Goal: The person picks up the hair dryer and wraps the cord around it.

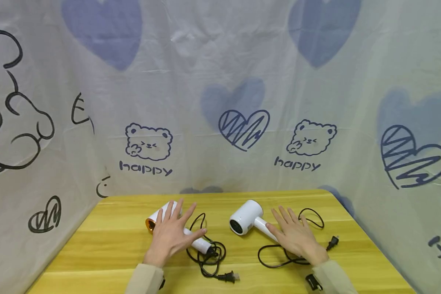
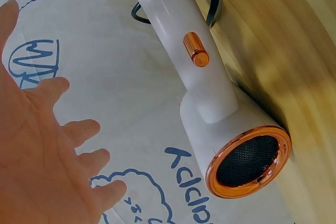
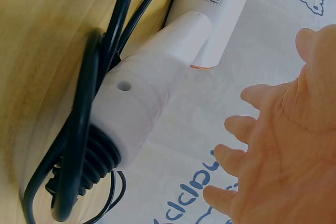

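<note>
Two white hair dryers lie on the table. In the head view, my left hand [image 1: 172, 237] is spread over the left hair dryer [image 1: 201, 245], hiding the middle of it. Its copper-coloured ring and button show in the left wrist view, where the hand [image 2: 47, 150] stands apart from the dryer [image 2: 210, 93]. My right hand [image 1: 297, 236], fingers straight, is over the lower handle of the right hair dryer [image 1: 249, 216] and part of its cord. A gap separates hand [image 3: 289, 135] and handle [image 3: 142, 98] in the right wrist view. Neither hand grips anything.
The left dryer's black cord [image 1: 225, 248] lies looped, its plug [image 1: 227, 277] towards the front edge. Another black cord [image 1: 271, 266] curls under the right hand, with its plug [image 1: 332, 243] to the right. A printed cloth [image 1: 220, 171] hangs behind and beside the wooden table [image 1: 106, 245].
</note>
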A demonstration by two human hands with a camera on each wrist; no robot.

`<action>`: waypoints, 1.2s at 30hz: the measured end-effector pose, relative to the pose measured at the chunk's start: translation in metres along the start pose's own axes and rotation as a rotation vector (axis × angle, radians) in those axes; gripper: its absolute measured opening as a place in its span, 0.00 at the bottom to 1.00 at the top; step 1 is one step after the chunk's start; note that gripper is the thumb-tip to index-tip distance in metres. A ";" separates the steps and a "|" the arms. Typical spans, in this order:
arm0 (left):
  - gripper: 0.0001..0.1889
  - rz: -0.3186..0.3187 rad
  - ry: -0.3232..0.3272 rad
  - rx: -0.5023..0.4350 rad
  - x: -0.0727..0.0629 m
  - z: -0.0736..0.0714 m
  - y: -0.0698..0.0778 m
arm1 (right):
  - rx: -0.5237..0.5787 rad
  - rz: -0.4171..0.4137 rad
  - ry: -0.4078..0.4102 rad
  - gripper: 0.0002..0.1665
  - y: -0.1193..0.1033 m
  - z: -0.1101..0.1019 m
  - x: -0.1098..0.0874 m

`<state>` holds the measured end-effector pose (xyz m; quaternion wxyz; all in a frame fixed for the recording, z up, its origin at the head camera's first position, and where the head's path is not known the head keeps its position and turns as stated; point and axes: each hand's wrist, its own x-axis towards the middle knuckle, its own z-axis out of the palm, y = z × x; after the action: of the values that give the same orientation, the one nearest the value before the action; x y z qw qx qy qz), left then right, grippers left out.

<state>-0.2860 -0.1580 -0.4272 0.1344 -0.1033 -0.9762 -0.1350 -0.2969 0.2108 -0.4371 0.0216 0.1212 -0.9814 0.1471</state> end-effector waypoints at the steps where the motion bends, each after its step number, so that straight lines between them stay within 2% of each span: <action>1: 0.45 -0.002 -0.002 0.000 0.000 0.000 0.000 | 0.000 0.000 0.001 0.47 0.000 0.000 0.000; 11: 0.47 0.002 -0.010 0.004 0.001 0.002 0.001 | -0.015 -0.004 -0.018 0.47 0.002 0.002 -0.001; 16: 0.47 0.053 0.036 0.011 0.008 0.007 0.005 | -0.024 -0.012 -0.014 0.46 0.006 0.002 -0.001; 26: 0.47 0.114 0.068 0.013 0.023 0.017 0.013 | 0.003 -0.019 -0.039 0.41 0.006 -0.005 -0.005; 32: 0.47 0.136 0.030 0.023 0.025 0.020 0.019 | 0.002 -0.021 -0.065 0.41 0.006 -0.004 -0.008; 36: 0.45 0.173 0.045 0.005 0.027 0.025 0.024 | -0.011 -0.026 -0.068 0.41 0.007 -0.002 -0.009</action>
<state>-0.3113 -0.1239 -0.4370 0.1677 -0.1837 -0.9607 -0.1230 -0.2898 0.2196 -0.4383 -0.0093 0.1387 -0.9807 0.1372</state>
